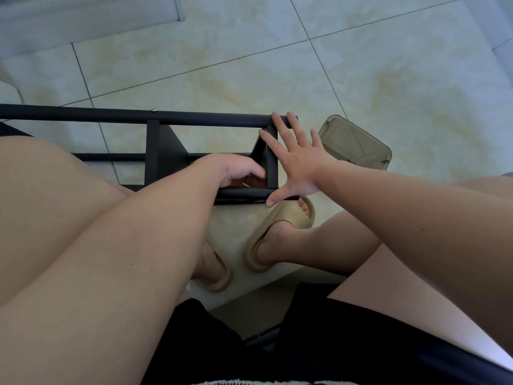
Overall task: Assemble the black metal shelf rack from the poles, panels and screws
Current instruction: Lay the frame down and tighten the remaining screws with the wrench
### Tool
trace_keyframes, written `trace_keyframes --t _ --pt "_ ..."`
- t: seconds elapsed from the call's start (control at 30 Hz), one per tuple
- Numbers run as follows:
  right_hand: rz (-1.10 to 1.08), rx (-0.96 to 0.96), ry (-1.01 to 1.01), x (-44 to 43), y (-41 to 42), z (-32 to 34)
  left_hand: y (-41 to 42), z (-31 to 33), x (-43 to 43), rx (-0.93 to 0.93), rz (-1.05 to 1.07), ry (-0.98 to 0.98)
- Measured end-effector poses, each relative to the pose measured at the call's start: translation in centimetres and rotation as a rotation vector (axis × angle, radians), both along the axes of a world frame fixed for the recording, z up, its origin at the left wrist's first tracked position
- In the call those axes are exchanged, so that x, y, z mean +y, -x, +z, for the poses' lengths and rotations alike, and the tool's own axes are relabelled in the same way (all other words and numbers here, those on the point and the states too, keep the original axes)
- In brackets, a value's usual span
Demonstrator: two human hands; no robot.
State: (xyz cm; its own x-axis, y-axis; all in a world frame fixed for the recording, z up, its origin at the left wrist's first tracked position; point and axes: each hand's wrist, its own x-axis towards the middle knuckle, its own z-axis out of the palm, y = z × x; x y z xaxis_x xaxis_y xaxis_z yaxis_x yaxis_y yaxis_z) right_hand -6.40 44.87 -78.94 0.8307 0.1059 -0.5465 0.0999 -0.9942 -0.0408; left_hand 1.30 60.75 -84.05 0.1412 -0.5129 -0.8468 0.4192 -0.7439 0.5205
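Note:
The black metal shelf rack (155,151) lies on its side across the tiled floor in front of my knees. Its top pole (111,116) runs from the left edge to the right end and carries a silver screw (153,110). My right hand (294,162) is spread flat, with its fingertips on the end of the top pole and its thumb on the lower pole (241,193). My left hand (238,170) reaches inside the frame by the end panel (272,162) with curled fingers. What the fingers hold is hidden.
A translucent brown plastic container lid (355,145) lies on the floor right of the rack's end. My feet in tan slippers (280,232) rest under the rack. Pale floor tiles (388,79) stretch beyond, and a white surface (5,93) shows at the left edge.

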Motion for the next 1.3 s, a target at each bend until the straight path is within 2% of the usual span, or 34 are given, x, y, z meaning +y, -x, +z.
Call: trace_keyframes --t 0.13,0.47,0.7,1.0,1.3 --pt "0.001 -0.003 -0.004 0.01 0.06 -0.13 0.11 0.22 -0.09 -0.045 -0.078 -0.053" --pt "0.000 -0.012 -0.015 -0.12 0.06 -0.20 -0.04 0.26 0.04 0.037 -0.013 -0.006" --pt "-0.002 -0.016 -0.011 -0.03 0.23 0.00 0.06 0.48 -0.05 0.017 -0.092 -0.052" --pt "0.002 -0.015 -0.008 -0.05 0.24 -0.07 0.20 0.36 0.07 0.063 -0.011 0.018" --pt "-0.008 -0.007 -0.013 0.01 0.17 0.09 0.12 0.28 0.02 -0.032 -0.075 -0.023"
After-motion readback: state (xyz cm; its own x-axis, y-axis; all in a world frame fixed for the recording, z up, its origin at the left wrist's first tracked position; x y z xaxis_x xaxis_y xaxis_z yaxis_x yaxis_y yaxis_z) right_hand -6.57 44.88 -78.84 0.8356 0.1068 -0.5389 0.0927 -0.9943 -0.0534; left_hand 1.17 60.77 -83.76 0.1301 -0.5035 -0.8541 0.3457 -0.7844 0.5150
